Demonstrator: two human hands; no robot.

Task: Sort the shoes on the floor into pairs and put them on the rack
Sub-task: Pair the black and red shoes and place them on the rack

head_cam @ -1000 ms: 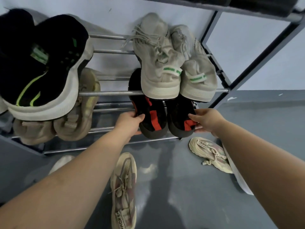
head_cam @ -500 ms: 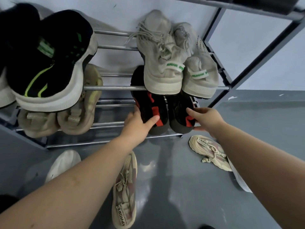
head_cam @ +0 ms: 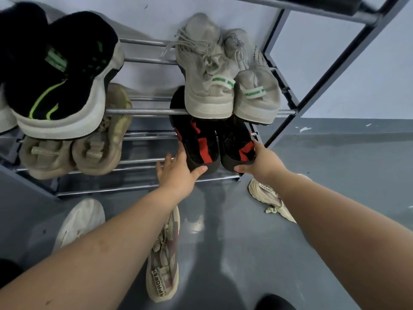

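Head view: both hands cup the heels of the black-and-red knit sneakers (head_cam: 214, 144) on the bottom rack rails (head_cam: 143, 161), toes pointing wallward; left hand (head_cam: 178, 173) flat-fingered, right hand (head_cam: 260, 161) gripping.

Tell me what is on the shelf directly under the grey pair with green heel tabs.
A black-and-red pair, heels toward the camera, each touched by a hand. The grey pair above covers their toes.

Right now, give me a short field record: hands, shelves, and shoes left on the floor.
left hand: open, fingers against heel of left black-and-red knit sneaker
right hand: grips heel of right black-and-red knit sneaker
lower shelf, left: beige pair
upper shelf: black-and-green pair, grey pair
floor: two beige-and-pink mesh sneakers, apart; one white shoe
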